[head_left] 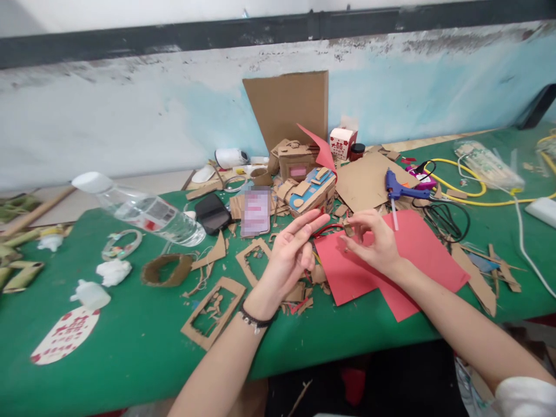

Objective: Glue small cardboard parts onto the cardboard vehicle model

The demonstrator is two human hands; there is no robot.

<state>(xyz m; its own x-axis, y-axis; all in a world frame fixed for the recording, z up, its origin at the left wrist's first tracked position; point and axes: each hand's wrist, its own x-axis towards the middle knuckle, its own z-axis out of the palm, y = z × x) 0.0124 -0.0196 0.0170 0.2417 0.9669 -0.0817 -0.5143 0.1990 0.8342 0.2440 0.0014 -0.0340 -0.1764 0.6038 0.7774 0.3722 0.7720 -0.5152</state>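
Note:
My left hand point(293, 249) is raised above the cardboard scraps, palm turned up, index and middle fingers stretched out and the others bent. I see nothing in it. My right hand point(376, 243) hovers over the red paper point(417, 260), thumb and fingers curved towards each other. A small brown cardboard piece point(348, 229) shows between its fingertips and seems pinched there. A red curved handle point(326, 229) lies between the hands, partly hidden. Behind them sits a cardboard model with a blue panel point(319, 182). A blue glue gun point(402, 188) rests beyond my right hand.
A clear water bottle point(143, 211) stands left of a phone point(255, 211). Cardboard frames point(212, 313) and a cardboard ring point(167, 270) lie on the green tabletop point(143, 347). Yellow cable point(482, 188) and black cord point(449, 217) loop at the right. A cardboard sheet point(291, 107) leans on the wall.

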